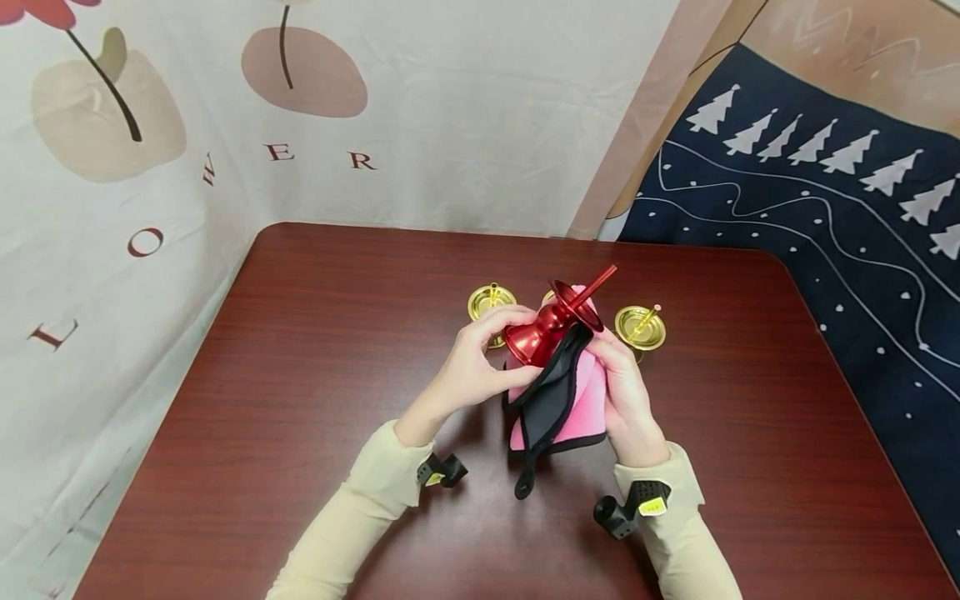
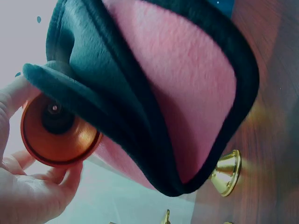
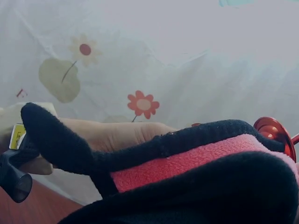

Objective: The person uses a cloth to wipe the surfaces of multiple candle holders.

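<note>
A shiny red metal candlestick (image 1: 534, 337), with a flared base, a round dish and a thin rod, is held tilted above the table, rod pointing up and right. My left hand (image 1: 474, 360) grips its base between thumb and fingers; the left wrist view looks into the hollow underside (image 2: 81, 144). My right hand (image 1: 628, 404) holds a pink cloth (image 1: 588, 408) with black edging and a dark grey reverse, wrapped against the candlestick below its dish (image 3: 268, 128). A black loop (image 1: 525, 483) dangles from the cloth. Some right fingers are hidden behind the fabric.
Gold candlesticks stand beyond the hands: one at left (image 1: 491, 300), one at right (image 1: 640, 329), another mostly hidden behind the red one. The reddish-brown table (image 1: 315, 400) meets a pale printed curtain (image 1: 465, 108) at the back and dark blue fabric (image 1: 825, 242) at right.
</note>
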The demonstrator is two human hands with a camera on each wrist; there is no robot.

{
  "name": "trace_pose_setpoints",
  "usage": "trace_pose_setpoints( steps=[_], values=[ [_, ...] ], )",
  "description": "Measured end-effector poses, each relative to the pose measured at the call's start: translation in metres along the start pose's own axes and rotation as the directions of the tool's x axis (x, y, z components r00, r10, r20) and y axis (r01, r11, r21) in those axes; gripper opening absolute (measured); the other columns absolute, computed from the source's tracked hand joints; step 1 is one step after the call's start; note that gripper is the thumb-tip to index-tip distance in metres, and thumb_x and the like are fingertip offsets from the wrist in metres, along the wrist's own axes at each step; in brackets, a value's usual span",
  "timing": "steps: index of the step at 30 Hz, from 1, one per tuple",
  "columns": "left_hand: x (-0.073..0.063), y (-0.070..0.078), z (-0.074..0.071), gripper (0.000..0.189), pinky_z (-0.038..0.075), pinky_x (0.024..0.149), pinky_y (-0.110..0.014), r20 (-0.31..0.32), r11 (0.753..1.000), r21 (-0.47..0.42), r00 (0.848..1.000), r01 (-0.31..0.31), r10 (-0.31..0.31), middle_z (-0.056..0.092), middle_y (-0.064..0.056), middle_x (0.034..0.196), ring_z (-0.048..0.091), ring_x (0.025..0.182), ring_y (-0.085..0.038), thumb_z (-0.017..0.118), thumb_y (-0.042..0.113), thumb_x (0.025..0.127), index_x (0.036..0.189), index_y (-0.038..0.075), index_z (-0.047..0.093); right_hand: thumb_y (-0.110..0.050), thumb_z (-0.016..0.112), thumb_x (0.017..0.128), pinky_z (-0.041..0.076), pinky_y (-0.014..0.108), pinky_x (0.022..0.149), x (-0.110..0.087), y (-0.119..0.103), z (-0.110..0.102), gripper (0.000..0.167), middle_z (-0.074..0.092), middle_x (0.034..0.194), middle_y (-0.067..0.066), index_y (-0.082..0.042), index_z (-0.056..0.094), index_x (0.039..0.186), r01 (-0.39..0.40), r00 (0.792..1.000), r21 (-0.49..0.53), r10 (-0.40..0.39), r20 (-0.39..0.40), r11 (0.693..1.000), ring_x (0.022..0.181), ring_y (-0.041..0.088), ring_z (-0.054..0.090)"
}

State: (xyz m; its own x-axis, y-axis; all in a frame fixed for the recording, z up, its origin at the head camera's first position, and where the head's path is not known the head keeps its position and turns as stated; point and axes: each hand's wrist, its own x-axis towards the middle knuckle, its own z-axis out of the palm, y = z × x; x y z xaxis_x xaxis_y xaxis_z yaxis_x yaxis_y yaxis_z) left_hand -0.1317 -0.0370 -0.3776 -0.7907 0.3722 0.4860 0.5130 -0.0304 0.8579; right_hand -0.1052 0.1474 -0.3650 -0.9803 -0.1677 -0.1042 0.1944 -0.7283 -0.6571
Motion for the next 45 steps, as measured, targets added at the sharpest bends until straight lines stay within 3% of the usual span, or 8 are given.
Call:
trace_pose_setpoints(
  steps=[6,11,17,27,32,36,42,45],
  values=[
    [0.000,0.001,0.000,0.060,0.048,0.090,-0.036,-0.001,0.993,-0.076,0.996,0.085,-0.085,0.058,-0.017,0.115,0.055,0.104,-0.023,0.079,-0.007,0.064,0.120,-0.004,0.056,0.003,0.025,0.096,0.052,0.023,0.071,-0.001,0.000,0.000,0.041,0.068,0.088,0.007,-0.005,0.065,0.097,0.021,1.000,0.033,-0.021,0.013,0.999,0.077,0.015,0.065],
    [0.001,0.000,0.007,0.068,0.044,0.095,-0.035,-0.096,0.963,-0.219,0.979,0.158,-0.182,0.055,-0.026,0.120,0.056,0.109,-0.026,0.075,-0.016,0.064,0.122,-0.007,0.041,0.002,0.030,0.096,0.051,0.022,0.070,0.000,0.000,0.000,0.036,0.067,0.086,0.006,-0.004,0.065,0.093,0.059,0.998,0.033,-0.059,-0.010,0.998,0.076,0.014,0.064],
    [0.002,-0.004,0.022,0.058,0.041,0.098,-0.037,-0.218,0.920,-0.376,0.955,0.108,-0.201,0.052,-0.031,0.124,0.056,0.112,-0.025,0.069,-0.023,0.066,0.116,-0.014,0.041,0.000,0.032,0.097,0.050,0.022,0.074,0.002,0.000,0.001,0.032,0.064,0.092,0.006,-0.005,0.063,0.097,0.101,0.993,0.072,-0.095,-0.074,0.992,0.082,0.015,0.062],
    [0.002,-0.010,0.033,0.065,0.048,0.089,-0.036,-0.261,0.898,-0.431,0.940,0.090,-0.219,0.054,-0.034,0.116,0.061,0.099,-0.013,0.070,-0.020,0.068,0.125,-0.013,0.038,0.003,0.029,0.096,0.049,0.022,0.075,0.003,0.001,0.003,0.036,0.064,0.091,0.006,-0.004,0.065,0.094,0.140,0.982,0.095,-0.125,-0.142,0.986,0.081,0.015,0.061],
    [0.002,-0.010,0.035,0.063,0.050,0.085,-0.030,-0.300,0.894,-0.441,0.926,0.080,-0.231,0.059,-0.021,0.108,0.061,0.094,-0.012,0.068,-0.022,0.068,0.123,-0.014,0.039,0.003,0.034,0.095,0.051,0.021,0.069,0.005,0.001,0.003,0.035,0.065,0.083,0.004,-0.008,0.067,0.089,0.157,0.968,-0.059,-0.166,-0.187,0.986,0.072,0.013,0.062],
    [0.004,-0.011,0.035,0.061,0.050,0.085,-0.029,-0.351,0.904,-0.424,0.910,0.054,-0.219,0.059,-0.015,0.108,0.059,0.094,-0.012,0.072,-0.016,0.069,0.121,-0.014,0.040,0.002,0.043,0.094,0.052,0.021,0.070,0.006,0.004,0.003,0.030,0.067,0.083,0.002,-0.012,0.069,0.091,0.145,0.958,-0.219,-0.192,-0.212,0.965,0.072,0.011,0.064],
    [0.008,-0.011,0.031,0.063,0.051,0.084,-0.035,-0.406,0.941,-0.337,0.898,0.027,-0.171,0.056,-0.019,0.109,0.059,0.094,-0.013,0.079,-0.001,0.069,0.119,-0.013,0.043,0.003,0.058,0.087,0.052,0.023,0.067,0.004,0.018,0.003,0.017,0.067,0.080,0.000,-0.009,0.064,0.097,0.140,0.938,-0.482,-0.272,-0.214,0.865,0.071,0.010,0.064],
    [0.010,-0.009,0.027,0.060,0.051,0.084,-0.037,-0.416,0.938,-0.344,0.887,0.051,-0.201,0.056,-0.014,0.108,0.059,0.093,-0.014,0.077,-0.007,0.069,0.119,-0.011,0.043,0.008,0.059,0.084,0.051,0.021,0.066,0.000,0.020,0.004,0.021,0.066,0.081,-0.001,-0.003,0.063,0.102,0.173,0.939,-0.555,-0.307,-0.157,0.814,0.073,0.009,0.062]
  ],
)
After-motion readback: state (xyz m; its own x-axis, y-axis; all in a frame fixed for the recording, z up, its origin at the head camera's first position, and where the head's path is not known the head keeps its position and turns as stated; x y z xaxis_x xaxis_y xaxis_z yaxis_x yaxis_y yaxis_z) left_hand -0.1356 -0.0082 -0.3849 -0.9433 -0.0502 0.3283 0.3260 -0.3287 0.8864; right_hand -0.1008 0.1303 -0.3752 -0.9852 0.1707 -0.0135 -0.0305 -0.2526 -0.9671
